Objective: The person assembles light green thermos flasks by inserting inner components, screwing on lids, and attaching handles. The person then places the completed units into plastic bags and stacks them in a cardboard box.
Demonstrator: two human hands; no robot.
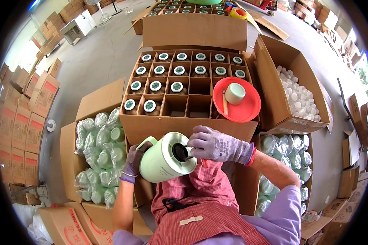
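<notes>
A light green vacuum jug [156, 163] lies tilted over my lap, its round dark mouth [180, 152] facing up and to the right. My left hand [133, 161], in a grey-purple glove, is closed on the jug's handle at its left side. My right hand [216, 143], gloved alike, is at the mouth with its fingers pinched together. A thin dark piece shows at those fingertips, too small to name. Just beyond stands a divided carton [184, 127] with several white-rimmed, green-topped items in its cells; a few front cells show no top.
On the carton's right corner sits a red basin [251, 104] with a pale green cup [235, 94] and a wooden-handled tool [225, 103]. A box of white caps [300, 100] is at right. Cartons of plastic-wrapped green jugs [95, 163] flank me. Tape [238, 13] lies far off.
</notes>
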